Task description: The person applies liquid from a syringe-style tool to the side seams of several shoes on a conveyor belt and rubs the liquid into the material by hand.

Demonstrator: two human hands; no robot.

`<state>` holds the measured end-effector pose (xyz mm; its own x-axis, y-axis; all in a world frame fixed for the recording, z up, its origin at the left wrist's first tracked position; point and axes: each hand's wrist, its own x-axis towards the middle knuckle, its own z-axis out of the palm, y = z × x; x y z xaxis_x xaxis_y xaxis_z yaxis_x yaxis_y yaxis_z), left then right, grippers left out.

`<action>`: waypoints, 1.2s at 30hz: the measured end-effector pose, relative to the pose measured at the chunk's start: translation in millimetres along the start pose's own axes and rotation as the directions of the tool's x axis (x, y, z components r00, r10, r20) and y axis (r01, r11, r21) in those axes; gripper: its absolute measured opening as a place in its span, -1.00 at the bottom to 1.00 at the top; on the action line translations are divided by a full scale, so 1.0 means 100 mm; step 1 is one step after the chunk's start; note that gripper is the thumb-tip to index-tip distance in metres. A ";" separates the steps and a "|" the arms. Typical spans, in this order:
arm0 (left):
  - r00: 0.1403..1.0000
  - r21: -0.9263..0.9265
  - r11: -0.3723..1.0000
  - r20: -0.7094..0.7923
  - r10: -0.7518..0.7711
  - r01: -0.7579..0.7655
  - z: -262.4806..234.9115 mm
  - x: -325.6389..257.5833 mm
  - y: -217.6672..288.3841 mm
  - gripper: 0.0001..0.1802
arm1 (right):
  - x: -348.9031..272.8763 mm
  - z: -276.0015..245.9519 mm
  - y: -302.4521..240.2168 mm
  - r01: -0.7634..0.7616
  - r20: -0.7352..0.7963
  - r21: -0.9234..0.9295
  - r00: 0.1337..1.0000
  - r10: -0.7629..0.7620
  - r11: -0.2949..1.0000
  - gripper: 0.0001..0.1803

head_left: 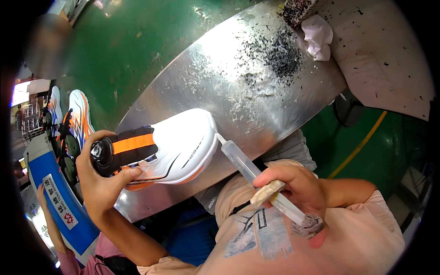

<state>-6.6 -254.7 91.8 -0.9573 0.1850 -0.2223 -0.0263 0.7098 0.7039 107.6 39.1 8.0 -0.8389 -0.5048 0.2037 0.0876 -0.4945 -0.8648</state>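
My left hand [98,181] grips a white sports shoe [176,146] by its heel end, where a black collar with an orange strap and a round dial sits. The shoe is held on its side above the edge of a metal table [238,78], toe pointing right. My right hand [298,188] holds a clear plastic syringe [243,162] with a taped thumb against its barrel. The syringe's tip touches the shoe's toe edge near the sole. A crumpled grey rag [309,225] is tucked under my right palm.
Black and white scrapings dust the metal table near a speckled block [295,10] and a crumpled white cloth [317,36]. Two more orange-and-white shoes [75,120] stand on a blue conveyor [59,201] at left. Another person's arm in a pink sleeve [57,240] is at lower left. Green floor surrounds.
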 end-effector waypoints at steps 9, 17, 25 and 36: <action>0.998 -0.187 0.982 -0.058 -0.039 0.028 -0.24 0.21 -0.49 -0.44 | 0.20 -0.36 0.20 0.160 0.024 -0.472 0.985 -0.169 0.867 0.13; 0.870 -0.294 0.902 -0.470 0.152 -0.316 0.40 1.85 -0.36 -0.35 | 0.13 -0.73 0.63 0.000 -0.070 -0.892 0.988 -0.139 0.453 0.05; 0.802 -0.104 0.986 -0.596 0.041 -0.127 1.02 2.69 0.12 -0.32 | 0.10 -0.83 0.76 0.005 -0.061 -0.900 0.989 -0.137 0.436 0.09; 0.698 -0.017 0.990 -0.708 -0.112 0.141 0.76 -0.45 -1.63 -0.55 | -0.21 -1.09 0.80 0.054 -0.119 -0.811 0.960 -0.255 0.583 0.17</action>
<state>62.7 -327.4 -63.8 -0.8686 -0.4315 0.2436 -0.1663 0.7169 0.6770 73.7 87.5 -115.7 -0.8914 -0.2738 0.3610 -0.4298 0.2586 -0.8651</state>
